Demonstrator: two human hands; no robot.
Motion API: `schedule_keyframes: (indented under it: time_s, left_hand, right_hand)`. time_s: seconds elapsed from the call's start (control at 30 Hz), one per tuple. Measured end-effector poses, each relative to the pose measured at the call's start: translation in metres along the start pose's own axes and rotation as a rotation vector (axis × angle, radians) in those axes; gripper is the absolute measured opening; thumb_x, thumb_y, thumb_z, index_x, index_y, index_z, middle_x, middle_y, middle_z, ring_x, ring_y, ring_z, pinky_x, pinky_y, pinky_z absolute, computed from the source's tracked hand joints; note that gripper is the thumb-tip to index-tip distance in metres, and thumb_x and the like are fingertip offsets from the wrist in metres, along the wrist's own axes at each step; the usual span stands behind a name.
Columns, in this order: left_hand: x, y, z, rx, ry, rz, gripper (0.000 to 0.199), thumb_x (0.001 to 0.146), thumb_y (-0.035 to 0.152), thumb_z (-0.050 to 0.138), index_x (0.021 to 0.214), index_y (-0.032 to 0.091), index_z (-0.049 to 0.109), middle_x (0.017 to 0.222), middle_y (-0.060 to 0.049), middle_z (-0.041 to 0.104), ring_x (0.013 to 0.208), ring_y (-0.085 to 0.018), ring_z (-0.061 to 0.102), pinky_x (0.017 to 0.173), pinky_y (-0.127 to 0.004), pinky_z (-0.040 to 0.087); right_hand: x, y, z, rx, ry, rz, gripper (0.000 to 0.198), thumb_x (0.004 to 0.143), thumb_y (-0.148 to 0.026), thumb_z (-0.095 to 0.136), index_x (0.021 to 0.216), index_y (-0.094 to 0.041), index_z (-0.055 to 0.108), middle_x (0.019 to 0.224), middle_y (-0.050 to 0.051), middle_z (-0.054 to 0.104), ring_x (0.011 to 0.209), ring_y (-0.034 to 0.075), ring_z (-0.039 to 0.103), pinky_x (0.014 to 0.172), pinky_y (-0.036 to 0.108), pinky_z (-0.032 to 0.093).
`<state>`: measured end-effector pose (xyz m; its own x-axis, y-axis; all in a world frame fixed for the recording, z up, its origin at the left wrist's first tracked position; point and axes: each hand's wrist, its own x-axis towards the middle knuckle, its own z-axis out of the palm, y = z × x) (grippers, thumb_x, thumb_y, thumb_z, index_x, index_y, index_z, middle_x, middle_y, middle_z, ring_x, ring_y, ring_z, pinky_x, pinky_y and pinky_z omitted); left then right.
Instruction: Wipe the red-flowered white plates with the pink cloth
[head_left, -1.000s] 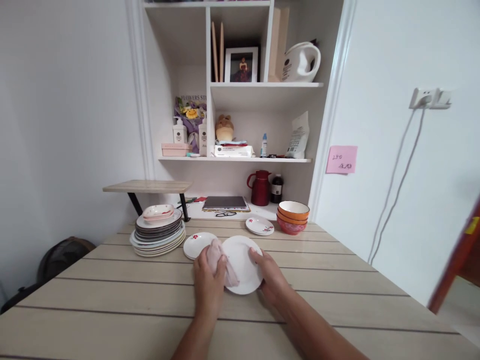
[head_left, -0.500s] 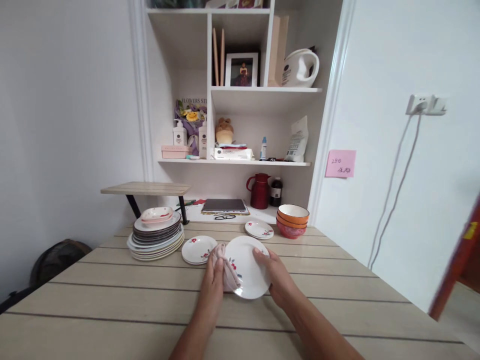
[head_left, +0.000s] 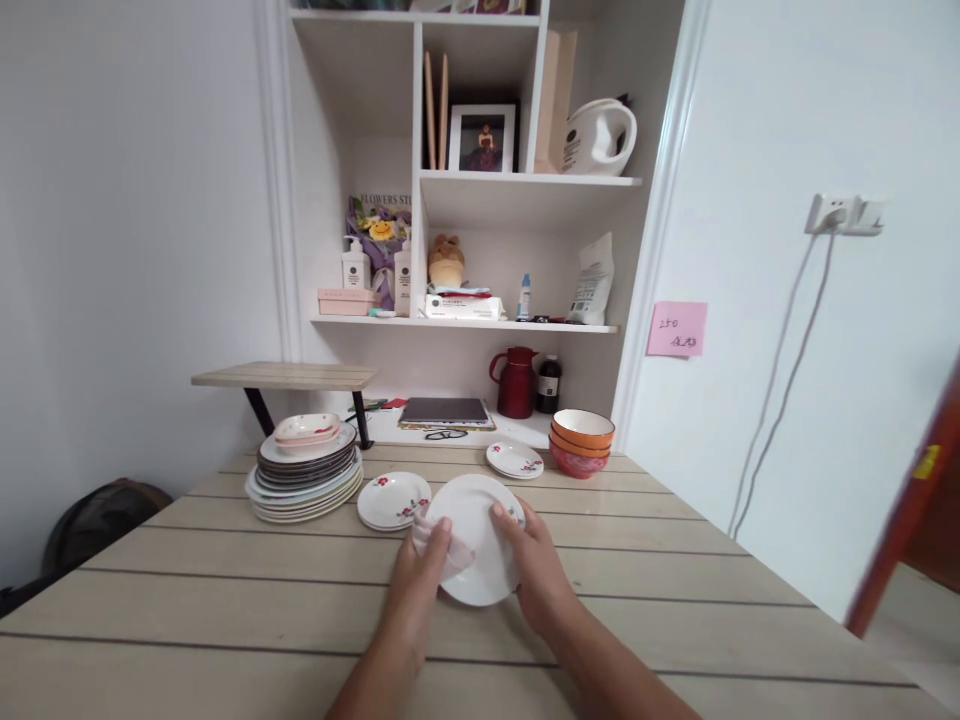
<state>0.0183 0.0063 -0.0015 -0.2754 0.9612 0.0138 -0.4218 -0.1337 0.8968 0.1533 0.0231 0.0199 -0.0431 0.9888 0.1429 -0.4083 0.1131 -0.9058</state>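
A white plate (head_left: pixel 478 500) with a floral pattern is held up, tilted, over the near part of the table. My right hand (head_left: pixel 536 560) grips its right rim, thumb on the face and fingers behind. On the left edge, my left hand (head_left: pixel 420 575) is closed round a pale pink cloth (head_left: pixel 456 556) pressed over the plate's rim, its thumb on top. The cloth covers part of the pattern. Just behind my left hand lie small flowered plates (head_left: pixel 394 498), stacked. Farther back, more small flowered plates (head_left: pixel 514 460) rest on the table.
At the left stands a tall stack of plates (head_left: pixel 304 490) topped by small dishes (head_left: pixel 307 428), beside a wooden riser (head_left: pixel 285 375). Stacked bowls (head_left: pixel 581 445) sit at the back right. Behind are a laptop (head_left: pixel 444 411), glasses (head_left: pixel 445 434), a red jug (head_left: pixel 516 382) and a dark bottle (head_left: pixel 549 384).
The plate, cloth and both hands have shifted slightly left. The cloth has come further over the plate's face, covering flowers that showed before, and my left thumb now lies over the rim.
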Motion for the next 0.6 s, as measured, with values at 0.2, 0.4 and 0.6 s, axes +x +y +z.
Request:
schedule_keyframes:
  time_s: [0.2, 0.4, 0.6]
  left_hand:
    - [0.005, -0.006, -0.003, -0.079, 0.03, -0.01, 0.061, 0.063, 0.037, 0.084, 0.117, 0.017, 0.065, 0.099, -0.009, 0.076, 0.103, -0.028, 0.068, 0.089, -0.032, 0.053]
    - [-0.001, -0.003, -0.008, -0.009, 0.11, 0.061, 0.056, 0.066, 0.041, 0.08, 0.113, 0.014, 0.066, 0.086, -0.009, 0.075, 0.081, -0.025, 0.072, 0.07, -0.029, 0.055]
    - [-0.009, 0.007, -0.005, 0.273, 0.058, 0.219, 0.064, 0.069, 0.054, 0.072, 0.117, 0.013, 0.063, 0.102, -0.011, 0.074, 0.093, -0.027, 0.07, 0.083, -0.034, 0.054]
  right_hand:
    - [-0.007, 0.014, 0.015, 0.221, 0.143, 0.118, 0.058, 0.07, -0.045, 0.077, 0.116, -0.017, 0.059, 0.101, 0.01, 0.074, 0.087, 0.028, 0.069, 0.075, 0.039, 0.056]
    - [-0.003, 0.009, 0.011, 0.242, -0.104, 0.253, 0.057, 0.068, -0.034, 0.078, 0.119, -0.015, 0.06, 0.099, 0.011, 0.075, 0.081, 0.026, 0.07, 0.07, 0.036, 0.055]
    - [0.003, -0.015, -0.011, 0.098, -0.204, 0.3, 0.051, 0.064, -0.031, 0.079, 0.11, -0.015, 0.066, 0.089, 0.009, 0.076, 0.072, 0.021, 0.068, 0.064, 0.03, 0.051]
